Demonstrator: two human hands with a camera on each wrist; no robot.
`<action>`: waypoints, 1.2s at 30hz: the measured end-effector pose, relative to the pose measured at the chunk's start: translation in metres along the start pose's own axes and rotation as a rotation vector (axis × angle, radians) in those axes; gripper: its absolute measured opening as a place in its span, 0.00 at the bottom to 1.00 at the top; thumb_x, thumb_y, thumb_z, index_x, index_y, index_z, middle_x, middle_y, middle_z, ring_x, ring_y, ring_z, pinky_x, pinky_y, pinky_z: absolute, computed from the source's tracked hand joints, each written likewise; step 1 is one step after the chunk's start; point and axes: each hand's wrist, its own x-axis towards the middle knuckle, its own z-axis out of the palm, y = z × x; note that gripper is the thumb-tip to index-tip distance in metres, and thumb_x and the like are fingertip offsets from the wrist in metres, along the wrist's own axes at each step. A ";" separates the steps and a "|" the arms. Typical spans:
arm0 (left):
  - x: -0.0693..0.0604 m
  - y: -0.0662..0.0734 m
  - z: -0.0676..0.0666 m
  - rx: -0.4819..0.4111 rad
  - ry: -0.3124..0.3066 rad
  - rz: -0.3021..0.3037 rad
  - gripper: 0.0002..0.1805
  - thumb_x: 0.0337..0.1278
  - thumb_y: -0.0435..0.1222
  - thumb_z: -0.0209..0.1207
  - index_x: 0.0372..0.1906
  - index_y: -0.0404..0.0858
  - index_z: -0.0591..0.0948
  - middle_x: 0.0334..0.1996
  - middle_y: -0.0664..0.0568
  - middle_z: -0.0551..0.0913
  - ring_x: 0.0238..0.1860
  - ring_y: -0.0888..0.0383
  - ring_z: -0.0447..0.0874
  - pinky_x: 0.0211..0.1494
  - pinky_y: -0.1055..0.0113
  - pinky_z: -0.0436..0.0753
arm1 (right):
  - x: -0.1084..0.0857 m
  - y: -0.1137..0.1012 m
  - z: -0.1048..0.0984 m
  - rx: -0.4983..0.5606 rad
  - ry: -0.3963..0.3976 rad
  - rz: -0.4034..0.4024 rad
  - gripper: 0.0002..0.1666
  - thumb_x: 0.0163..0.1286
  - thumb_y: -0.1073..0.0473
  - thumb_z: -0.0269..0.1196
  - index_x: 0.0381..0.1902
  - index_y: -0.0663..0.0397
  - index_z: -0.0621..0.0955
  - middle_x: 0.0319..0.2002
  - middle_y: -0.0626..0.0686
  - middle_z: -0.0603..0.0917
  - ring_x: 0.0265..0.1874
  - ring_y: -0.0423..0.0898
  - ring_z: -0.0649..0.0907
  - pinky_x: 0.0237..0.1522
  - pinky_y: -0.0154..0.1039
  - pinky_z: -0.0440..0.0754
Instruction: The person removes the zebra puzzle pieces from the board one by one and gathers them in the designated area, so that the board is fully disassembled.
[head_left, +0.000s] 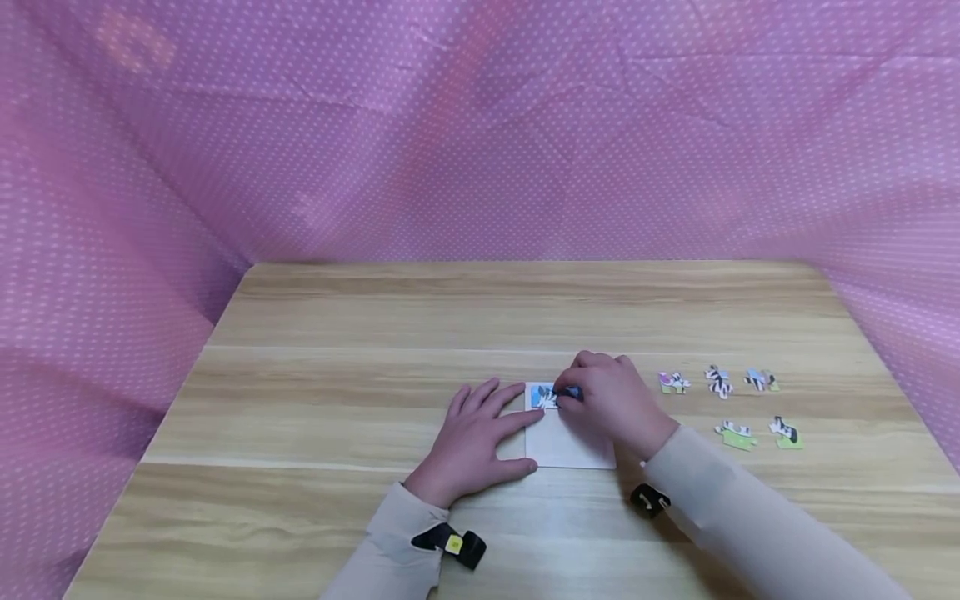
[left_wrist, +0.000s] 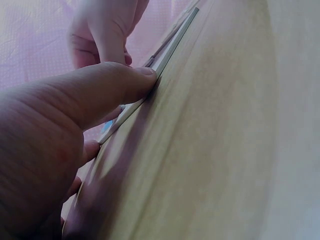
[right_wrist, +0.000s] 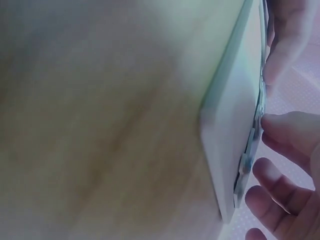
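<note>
Puzzle pc (head_left: 573, 392) btwn R hand (head_left: 617, 403) thumb & index, atop white bd (head_left: 558, 446).

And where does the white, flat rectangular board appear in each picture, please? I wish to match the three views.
Head: the white, flat rectangular board lies below and slightly right of centre.
Left wrist: the board shows as a thin slanting edge, upper middle.
Right wrist: the board shows as a steep pale slab, right of centre.
Shared landmark: the person's bare right hand, close to the board in all three.
</note>
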 end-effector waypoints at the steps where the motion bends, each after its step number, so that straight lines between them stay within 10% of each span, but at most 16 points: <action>1: 0.000 0.001 0.000 -0.001 0.000 0.002 0.35 0.56 0.63 0.61 0.70 0.62 0.74 0.77 0.57 0.61 0.78 0.46 0.50 0.76 0.40 0.46 | 0.000 0.000 0.000 0.001 -0.004 -0.001 0.08 0.62 0.53 0.73 0.40 0.44 0.90 0.34 0.43 0.81 0.32 0.42 0.78 0.37 0.42 0.69; 19: -0.001 -0.002 0.001 0.016 -0.001 -0.006 0.35 0.56 0.63 0.61 0.70 0.62 0.74 0.77 0.56 0.61 0.78 0.46 0.50 0.77 0.40 0.46 | 0.009 0.003 0.006 0.035 -0.027 -0.067 0.11 0.60 0.55 0.74 0.42 0.44 0.90 0.37 0.44 0.84 0.37 0.44 0.81 0.39 0.43 0.70; 30: 0.001 -0.003 0.004 0.023 -0.015 -0.033 0.42 0.55 0.65 0.61 0.74 0.60 0.68 0.77 0.59 0.59 0.79 0.47 0.49 0.77 0.41 0.45 | -0.013 0.012 -0.008 0.387 0.046 0.124 0.15 0.66 0.57 0.70 0.50 0.51 0.86 0.46 0.49 0.83 0.47 0.52 0.82 0.50 0.53 0.81; 36: 0.002 -0.001 0.004 0.034 -0.013 -0.048 0.46 0.52 0.65 0.62 0.76 0.54 0.66 0.77 0.61 0.59 0.79 0.49 0.49 0.77 0.42 0.45 | -0.031 0.029 -0.029 0.415 0.124 0.178 0.16 0.70 0.56 0.67 0.53 0.52 0.85 0.49 0.51 0.83 0.50 0.53 0.79 0.48 0.53 0.80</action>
